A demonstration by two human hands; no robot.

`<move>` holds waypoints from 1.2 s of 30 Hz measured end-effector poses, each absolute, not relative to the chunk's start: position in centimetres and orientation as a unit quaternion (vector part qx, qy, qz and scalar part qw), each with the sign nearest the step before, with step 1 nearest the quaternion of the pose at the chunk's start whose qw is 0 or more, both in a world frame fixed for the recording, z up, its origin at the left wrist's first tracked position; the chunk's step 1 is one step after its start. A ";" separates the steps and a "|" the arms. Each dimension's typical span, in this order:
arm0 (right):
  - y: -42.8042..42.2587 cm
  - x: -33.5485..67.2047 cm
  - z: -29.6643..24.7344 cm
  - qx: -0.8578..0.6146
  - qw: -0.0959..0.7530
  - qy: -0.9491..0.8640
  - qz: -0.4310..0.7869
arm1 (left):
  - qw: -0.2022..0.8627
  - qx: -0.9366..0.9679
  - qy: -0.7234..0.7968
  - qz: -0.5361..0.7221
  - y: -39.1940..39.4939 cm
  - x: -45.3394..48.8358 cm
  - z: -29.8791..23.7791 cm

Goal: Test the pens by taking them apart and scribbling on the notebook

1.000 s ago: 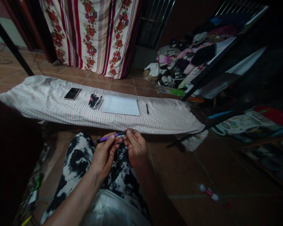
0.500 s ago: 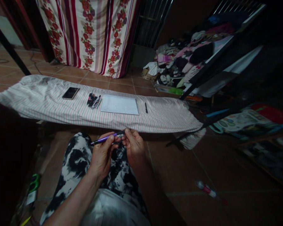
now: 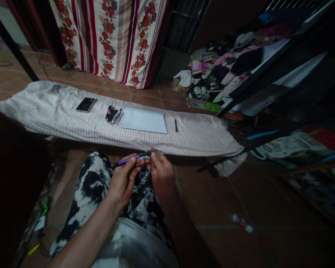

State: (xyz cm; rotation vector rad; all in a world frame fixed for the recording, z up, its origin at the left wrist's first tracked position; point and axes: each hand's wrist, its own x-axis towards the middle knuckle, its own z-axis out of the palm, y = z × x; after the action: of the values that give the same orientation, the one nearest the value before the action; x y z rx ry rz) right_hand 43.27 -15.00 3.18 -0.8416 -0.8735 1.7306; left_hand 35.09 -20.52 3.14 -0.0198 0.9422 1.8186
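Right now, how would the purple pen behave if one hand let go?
The pen looks thin, stiff and light, so the left hand pinching its barrel could probably hold it alone. Its round barrel would likely roll if dropped on the floor.

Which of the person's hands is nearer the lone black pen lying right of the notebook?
Right. The right hand is below the lone black pen, slightly left; the left hand is farther left.
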 end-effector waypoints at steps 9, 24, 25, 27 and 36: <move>-14.5 42.8 2.8 -0.368 0.501 -0.347 0.702 | 0.517 -0.002 0.389 0.762 -20.3 34.9 3.2; -14.8 43.0 3.2 -0.368 0.488 -0.347 0.711 | 0.477 0.091 0.409 0.772 -20.5 35.1 2.3; -14.8 43.0 3.2 -0.366 0.486 -0.346 0.714 | 0.474 0.096 0.409 0.774 -20.5 35.1 2.3; -14.8 43.1 3.2 -0.359 0.481 -0.338 0.725 | 0.466 0.106 0.412 0.776 -20.5 35.2 2.2; -14.8 43.3 3.1 -0.351 0.475 -0.318 0.742 | 0.442 0.130 0.435 0.774 -20.7 35.3 2.3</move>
State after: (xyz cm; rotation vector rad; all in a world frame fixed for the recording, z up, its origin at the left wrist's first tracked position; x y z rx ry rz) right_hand 43.26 -14.82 3.15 -0.8584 -0.7770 1.8140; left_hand 35.29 -20.66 2.31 0.3220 1.0794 1.9198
